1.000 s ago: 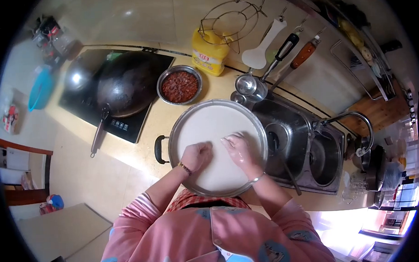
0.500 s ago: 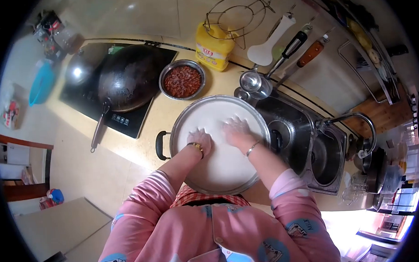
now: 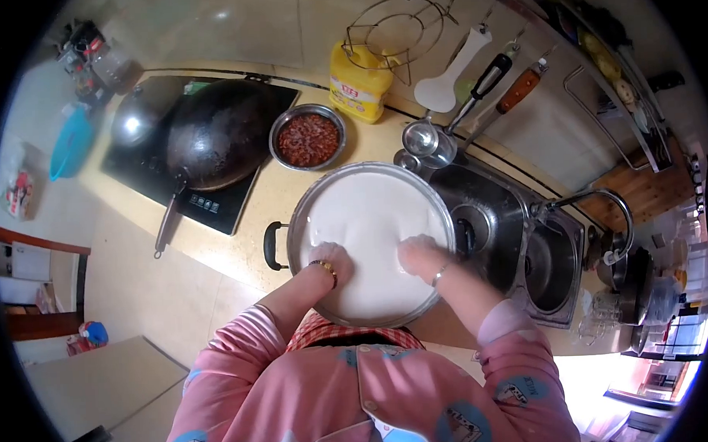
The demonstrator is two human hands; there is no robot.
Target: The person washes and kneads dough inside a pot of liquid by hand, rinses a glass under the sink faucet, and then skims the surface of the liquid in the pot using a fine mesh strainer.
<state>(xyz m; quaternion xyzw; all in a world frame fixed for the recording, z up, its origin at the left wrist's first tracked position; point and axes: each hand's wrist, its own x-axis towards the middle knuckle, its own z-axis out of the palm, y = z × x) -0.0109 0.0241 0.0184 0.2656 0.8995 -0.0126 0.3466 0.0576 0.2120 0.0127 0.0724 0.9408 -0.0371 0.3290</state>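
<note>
A wide two-handled metal pot stands in front of me, filled with a smooth white, milky mixture. My left hand, with a beaded bracelet at the wrist, dips into the left part of the mixture. Opposite it, my right hand is sunk in the right part, a silver bangle above it. White coats both hands. The fingers of each hand are mostly under the surface, so their pose is hidden. Short ripples mark the mixture around the hands.
Behind the pot sits a steel bowl of reddish-brown pieces beside a yellow jug. At left a dark wok rests on a black cooktop. A double sink lies right of the pot; ladles hang above it.
Both hands have drawn nearer to me and farther apart, the right one toward the pot's right side. Fingers that showed spread on the surface are now mostly under the mixture.
</note>
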